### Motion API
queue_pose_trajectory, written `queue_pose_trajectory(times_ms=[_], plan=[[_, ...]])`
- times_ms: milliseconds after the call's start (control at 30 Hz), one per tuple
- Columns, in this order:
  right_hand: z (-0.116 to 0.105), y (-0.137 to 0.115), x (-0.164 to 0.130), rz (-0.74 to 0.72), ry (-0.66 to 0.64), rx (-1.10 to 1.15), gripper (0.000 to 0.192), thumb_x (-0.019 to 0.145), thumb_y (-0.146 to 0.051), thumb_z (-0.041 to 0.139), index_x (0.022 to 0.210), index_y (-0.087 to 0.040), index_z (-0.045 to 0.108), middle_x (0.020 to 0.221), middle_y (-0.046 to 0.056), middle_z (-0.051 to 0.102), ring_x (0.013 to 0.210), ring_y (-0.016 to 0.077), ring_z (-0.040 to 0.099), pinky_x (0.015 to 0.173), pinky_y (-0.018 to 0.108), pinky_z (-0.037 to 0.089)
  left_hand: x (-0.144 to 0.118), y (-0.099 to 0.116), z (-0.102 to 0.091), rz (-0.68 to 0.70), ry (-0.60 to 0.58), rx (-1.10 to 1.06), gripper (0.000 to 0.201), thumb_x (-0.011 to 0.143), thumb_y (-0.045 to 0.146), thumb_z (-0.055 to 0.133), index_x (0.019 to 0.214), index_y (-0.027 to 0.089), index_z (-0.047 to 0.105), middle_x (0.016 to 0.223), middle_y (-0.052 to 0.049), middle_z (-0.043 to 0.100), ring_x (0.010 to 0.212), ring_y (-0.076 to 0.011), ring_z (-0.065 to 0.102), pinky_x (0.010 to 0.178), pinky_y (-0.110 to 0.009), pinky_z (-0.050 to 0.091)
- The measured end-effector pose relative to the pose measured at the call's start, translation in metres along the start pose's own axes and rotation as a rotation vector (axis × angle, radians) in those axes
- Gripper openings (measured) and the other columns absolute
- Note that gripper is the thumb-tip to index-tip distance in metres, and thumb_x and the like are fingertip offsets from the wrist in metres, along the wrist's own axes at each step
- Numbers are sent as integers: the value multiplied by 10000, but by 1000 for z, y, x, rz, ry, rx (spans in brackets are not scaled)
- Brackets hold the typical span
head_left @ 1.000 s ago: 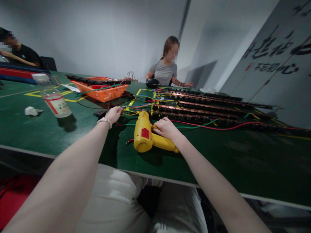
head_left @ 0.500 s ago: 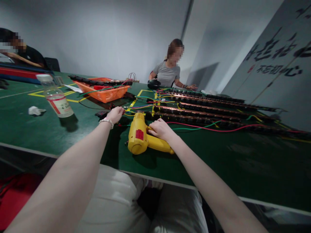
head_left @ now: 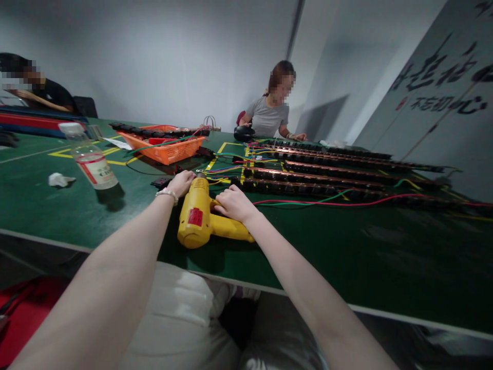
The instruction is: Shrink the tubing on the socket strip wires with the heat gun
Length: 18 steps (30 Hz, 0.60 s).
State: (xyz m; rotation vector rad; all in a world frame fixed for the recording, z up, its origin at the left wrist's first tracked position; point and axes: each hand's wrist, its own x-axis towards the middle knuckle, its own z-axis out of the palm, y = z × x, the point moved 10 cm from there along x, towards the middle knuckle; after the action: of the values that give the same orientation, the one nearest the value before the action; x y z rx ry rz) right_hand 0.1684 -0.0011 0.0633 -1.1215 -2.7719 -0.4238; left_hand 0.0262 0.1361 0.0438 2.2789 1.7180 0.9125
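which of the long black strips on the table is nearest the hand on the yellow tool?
The frontmost strip, just beyond the right hand on the yellow tool. The other strips lie farther back, toward the seated person.

We see the heat gun [head_left: 200,218] lying on its side on the table [head_left: 346,246], near the front edge. Right hand [head_left: 234,204] rests on its handle, left hand [head_left: 181,182] just beside its nozzle end, to the left. Bottle [head_left: 90,163] stands further left, a crumpled tissue [head_left: 57,179] left of that. Basket [head_left: 165,146] sits behind the left hand, toward the middle of the table. Long strips [head_left: 327,174] run in rows behind and right of the gun, loose wires [head_left: 327,200] in front of them. One person [head_left: 271,110] sits at the far side, another [head_left: 42,92] far left.
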Motion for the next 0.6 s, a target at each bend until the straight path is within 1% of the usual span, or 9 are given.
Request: queue_pose_trajectory(times_ms=[100, 300, 433, 600], plan=[[0, 0, 1, 1, 2, -1, 287, 954, -350, 523, 946, -113, 685, 971, 115, 720, 922, 216, 617, 843, 336, 274, 0, 2, -1, 18, -13, -5, 299, 865, 384, 392, 714, 190, 562, 800, -68, 596, 779, -205, 540, 739, -315, 427], [4, 3, -2, -13, -34, 13, 296, 959, -352, 513, 936, -115, 690, 956, 108, 727, 924, 217, 619, 824, 334, 274, -1, 4, -2, 34, 13, 16, 337, 888, 385, 357, 743, 186, 589, 814, -80, 597, 782, -207, 536, 752, -322, 432], [5, 13, -10, 4, -48, 24, 293, 957, -349, 519, 931, -114, 691, 942, 110, 725, 900, 207, 619, 827, 323, 269, -2, 3, -2, 23, 26, 19, 354, 900, 374, 344, 780, 181, 616, 837, -83, 614, 799, -207, 545, 779, -317, 438], [6, 28, -24, 23, -62, 17, 299, 963, -353, 500, 933, -122, 687, 934, 101, 719, 883, 202, 606, 835, 314, 267, -2, 4, -3, 10, 25, 10, 355, 899, 370, 352, 750, 185, 615, 820, -89, 615, 792, -216, 553, 776, -320, 437]])
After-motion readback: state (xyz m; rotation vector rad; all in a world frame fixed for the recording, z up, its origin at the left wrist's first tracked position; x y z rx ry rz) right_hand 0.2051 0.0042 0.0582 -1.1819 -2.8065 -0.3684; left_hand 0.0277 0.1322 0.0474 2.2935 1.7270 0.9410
